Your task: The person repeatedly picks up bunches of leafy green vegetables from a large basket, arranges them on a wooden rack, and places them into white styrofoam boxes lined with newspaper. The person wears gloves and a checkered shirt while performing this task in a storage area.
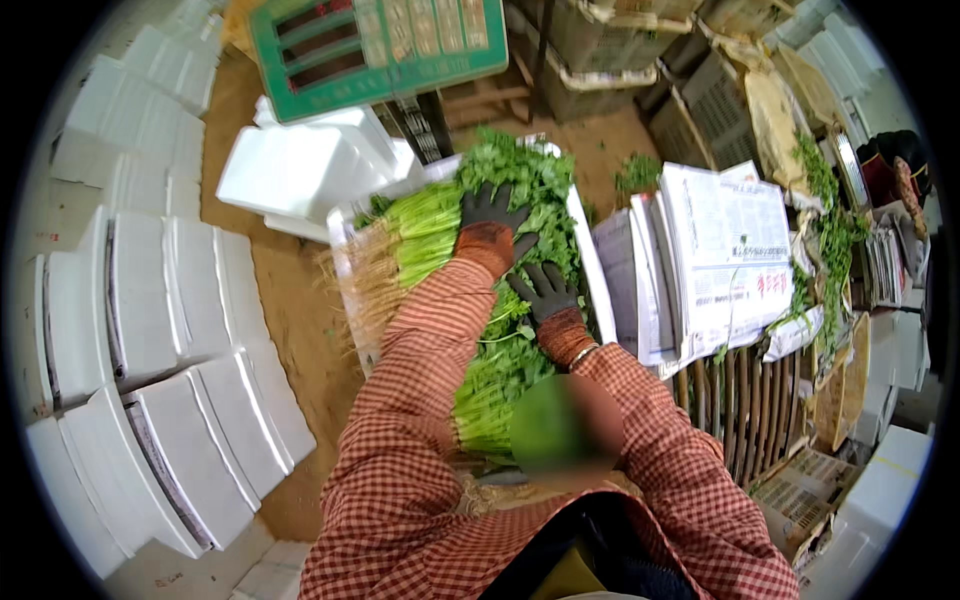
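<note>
A white foam box (598, 279) before me is filled with bunches of leafy green herbs (517, 154), which look like Chinese celery or coriander. Pale stalks (427, 229) and stringy tan roots (373, 281) lie toward the box's left side, the roots hanging over its rim. My left hand (489, 214), in a dark glove with a rust-coloured cuff, presses flat on the leaves with fingers spread. Closer to the right wall, my right hand (551, 304), gloved alike, rests on the leaves, its fingers apart. Neither hand closes around a bunch. A blurred round patch covers some greens near my right forearm.
A green-framed scale display (382, 56) rises beyond the box, near white foam boxes (300, 169). More foam boxes (187, 289) are stacked at left. At right, stacked newspapers (727, 255) lie on a slatted wooden surface (739, 412). Plastic crates (701, 105) stand behind.
</note>
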A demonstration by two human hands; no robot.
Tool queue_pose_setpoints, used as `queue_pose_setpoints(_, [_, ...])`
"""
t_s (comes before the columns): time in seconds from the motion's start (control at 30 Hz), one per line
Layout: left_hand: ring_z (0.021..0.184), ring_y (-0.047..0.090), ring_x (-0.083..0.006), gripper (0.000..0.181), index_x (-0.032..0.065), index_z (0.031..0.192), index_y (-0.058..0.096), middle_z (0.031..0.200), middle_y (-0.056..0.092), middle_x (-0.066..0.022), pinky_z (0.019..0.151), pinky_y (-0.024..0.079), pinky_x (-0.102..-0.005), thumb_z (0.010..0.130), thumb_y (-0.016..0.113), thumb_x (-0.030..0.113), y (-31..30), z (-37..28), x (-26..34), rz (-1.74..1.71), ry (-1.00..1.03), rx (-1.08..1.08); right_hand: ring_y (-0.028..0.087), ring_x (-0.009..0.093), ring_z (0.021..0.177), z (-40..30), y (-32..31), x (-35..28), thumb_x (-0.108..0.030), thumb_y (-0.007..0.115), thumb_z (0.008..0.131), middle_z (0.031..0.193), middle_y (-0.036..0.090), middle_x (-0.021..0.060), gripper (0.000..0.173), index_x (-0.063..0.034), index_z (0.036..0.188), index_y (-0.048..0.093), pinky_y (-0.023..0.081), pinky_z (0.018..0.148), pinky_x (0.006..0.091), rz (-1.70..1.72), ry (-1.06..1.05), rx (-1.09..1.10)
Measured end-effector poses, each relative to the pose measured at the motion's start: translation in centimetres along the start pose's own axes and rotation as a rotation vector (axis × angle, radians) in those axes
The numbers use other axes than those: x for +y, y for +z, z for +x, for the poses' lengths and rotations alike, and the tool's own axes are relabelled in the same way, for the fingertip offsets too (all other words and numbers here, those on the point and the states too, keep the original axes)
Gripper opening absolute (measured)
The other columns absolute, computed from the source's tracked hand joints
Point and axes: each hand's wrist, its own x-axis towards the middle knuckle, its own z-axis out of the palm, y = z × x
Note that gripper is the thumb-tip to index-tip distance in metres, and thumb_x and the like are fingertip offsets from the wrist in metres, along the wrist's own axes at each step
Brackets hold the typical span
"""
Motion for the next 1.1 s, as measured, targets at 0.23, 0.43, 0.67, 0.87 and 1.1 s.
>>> queue_pose_setpoints(0.23, [0.138, 0.025, -0.0345, 0.065, 0.0286, 0.141, 0.045, 0.151, 0.032, -0.0100, 0.113, 0.018, -0.0516, 0.083, 0.058, 0.056, 3.4, 1.6, 0.1, 0.085, -0.068, -0.104, 0.040, 0.040, 0.124, 0.3, 4.1, 1.5, -0.018, 0.072, 0.073, 0.141, 0.039, 0.0142, 0.070, -0.0205, 0.138, 0.044, 0.039, 0.097, 0.0518, 0.182, -0.001, 0.099])
queue_pose_setpoints(0.43, [0.114, 0.055, -0.0278, 0.043, 0.0055, 0.117, 0.062, 0.119, 0.061, -0.0135, 0.098, 0.043, -0.0379, 0.082, 0.072, 0.029, -1.0, -3.9, -3.6, -0.728, 0.021, 0.592, 0.041, 0.040, 0.127, -3.4, -3.2, 0.0, -0.019, 0.070, 0.078, 0.140, 0.041, 0.0219, 0.062, -0.0119, 0.135, 0.046, 0.037, 0.105, 0.0457, 0.488, -0.016, 0.262])
queue_pose_setpoints(0.67, [0.104, 0.057, -0.0272, 0.042, 0.0094, 0.124, 0.060, 0.110, 0.060, -0.0147, 0.091, 0.044, -0.0390, 0.087, 0.065, 0.028, 3.6, -24.3, -5.3, -0.488, -0.388, 0.484, 0.044, 0.046, 0.121, -5.6, 1.1, -0.1, -0.032, 0.068, 0.085, 0.132, 0.044, 0.0298, 0.062, -0.0069, 0.136, 0.043, 0.039, 0.101, 0.0448, 0.519, 0.232, 0.280])
queue_pose_setpoints(0.87, [0.104, 0.055, -0.0346, 0.043, 0.0111, 0.118, 0.064, 0.113, 0.059, -0.0179, 0.090, 0.045, -0.0446, 0.085, 0.065, 0.038, 3.6, -25.7, 1.6, -0.601, -0.445, 0.225, 0.058, 0.040, 0.110, -6.6, 2.6, 1.7, -0.027, 0.068, 0.084, 0.117, 0.060, 0.0252, 0.057, -0.0047, 0.131, 0.045, 0.046, 0.095, 0.0431, 0.635, 0.363, 0.077])
queue_pose_setpoints(1.1, [0.105, 0.058, -0.0306, 0.036, 0.0010, 0.116, 0.063, 0.111, 0.063, -0.0167, 0.091, 0.045, -0.0402, 0.085, 0.067, 0.020, 3.8, -28.5, 2.9, -0.456, -0.451, 0.524, 0.052, 0.040, 0.116, -9.5, -2.2, -0.7, -0.032, 0.064, 0.089, 0.127, 0.053, 0.0243, 0.064, -0.0052, 0.139, 0.035, 0.041, 0.100, 0.0446, 0.361, 0.269, 0.109])
